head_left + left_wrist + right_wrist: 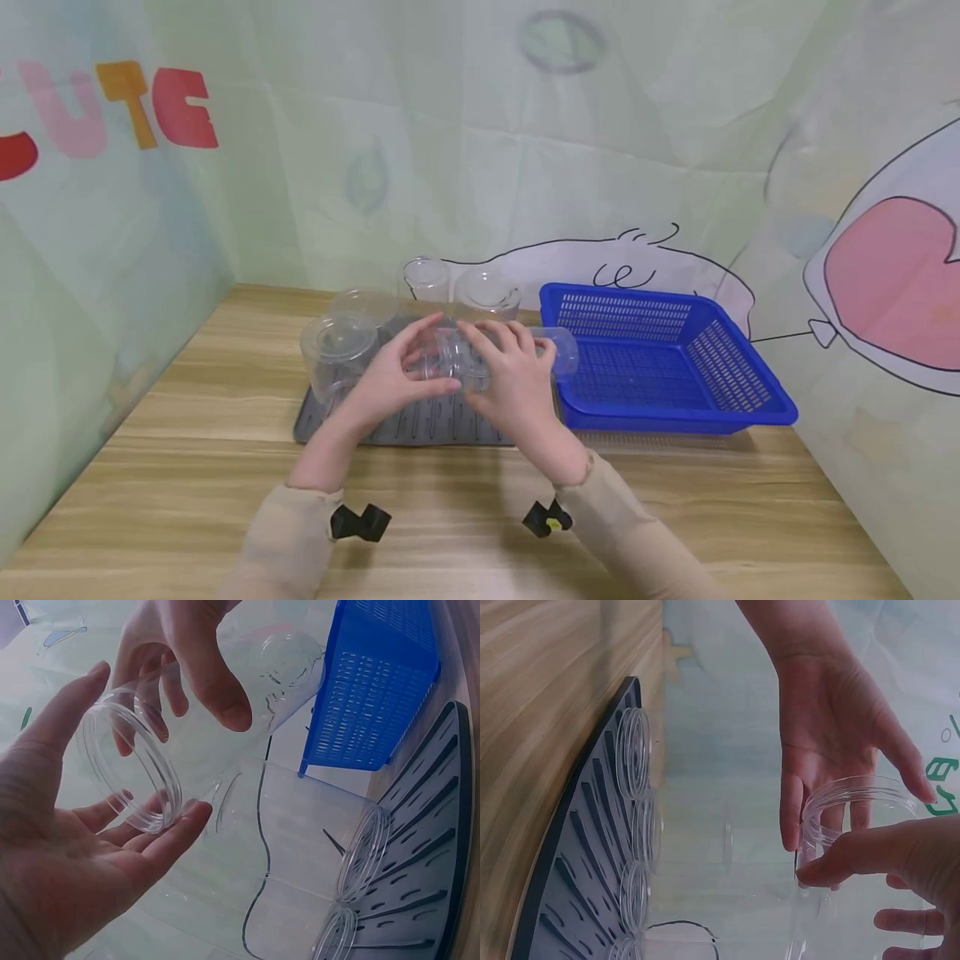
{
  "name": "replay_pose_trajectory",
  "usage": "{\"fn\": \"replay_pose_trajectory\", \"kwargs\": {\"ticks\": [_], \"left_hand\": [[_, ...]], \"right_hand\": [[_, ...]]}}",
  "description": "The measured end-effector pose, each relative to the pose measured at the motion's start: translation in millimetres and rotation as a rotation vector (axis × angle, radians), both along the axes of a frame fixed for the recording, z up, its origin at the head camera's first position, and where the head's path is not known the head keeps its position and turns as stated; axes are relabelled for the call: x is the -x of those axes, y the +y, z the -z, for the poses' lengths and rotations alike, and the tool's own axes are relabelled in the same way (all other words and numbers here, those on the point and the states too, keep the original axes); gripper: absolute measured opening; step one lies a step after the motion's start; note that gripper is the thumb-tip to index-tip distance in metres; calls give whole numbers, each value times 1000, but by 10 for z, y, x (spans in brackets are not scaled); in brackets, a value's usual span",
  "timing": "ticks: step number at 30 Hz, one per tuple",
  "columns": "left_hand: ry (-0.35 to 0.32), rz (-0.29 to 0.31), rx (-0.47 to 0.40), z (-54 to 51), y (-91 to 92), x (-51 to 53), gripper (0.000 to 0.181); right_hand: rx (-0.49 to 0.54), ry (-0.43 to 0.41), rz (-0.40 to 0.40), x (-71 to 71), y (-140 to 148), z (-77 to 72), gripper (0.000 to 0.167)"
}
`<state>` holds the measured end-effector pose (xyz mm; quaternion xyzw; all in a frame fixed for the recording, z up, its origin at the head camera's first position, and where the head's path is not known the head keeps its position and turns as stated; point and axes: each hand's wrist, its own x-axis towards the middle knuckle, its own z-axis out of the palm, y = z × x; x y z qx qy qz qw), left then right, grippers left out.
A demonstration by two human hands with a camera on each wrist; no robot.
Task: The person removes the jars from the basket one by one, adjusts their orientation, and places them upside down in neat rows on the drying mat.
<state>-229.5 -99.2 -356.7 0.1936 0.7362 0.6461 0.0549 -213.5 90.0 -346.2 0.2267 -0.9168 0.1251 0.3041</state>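
A clear jar lies sideways in the air above a grey ribbed drying mat, its threaded mouth to the left and its base to the right. My left hand holds the mouth end, with the thumb on one side of the rim and the fingers on the other. Around the jar's body my right hand curls its fingers and thumb. In the left wrist view the open mouth of the jar faces the left palm. The right wrist view shows the jar's rim between both hands.
Several clear jars stand mouth-down on the mat, among them a wide jar at left and a narrow jar at the back. A blue plastic basket stands right of the mat. A printed curtain hangs behind the wooden table.
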Motion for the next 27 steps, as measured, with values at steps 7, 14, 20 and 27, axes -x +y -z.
{"fn": "replay_pose_trajectory", "kwargs": {"ticks": [7, 14, 20, 27], "left_hand": [[11, -13, -2, 27, 24, 1, 76], [38, -50, -34, 26, 18, 8, 70], [50, -91, -74, -14, -32, -4, 70], [21, -159, -100, -94, -147, -3, 74]], "right_hand": [[-17, -20, 8, -13, -5, 25, 90], [-14, 33, -41, -3, 13, 11, 103], [68, 110, -181, 13, 124, -102, 103], [491, 141, -357, 76, 401, -243, 93]]}}
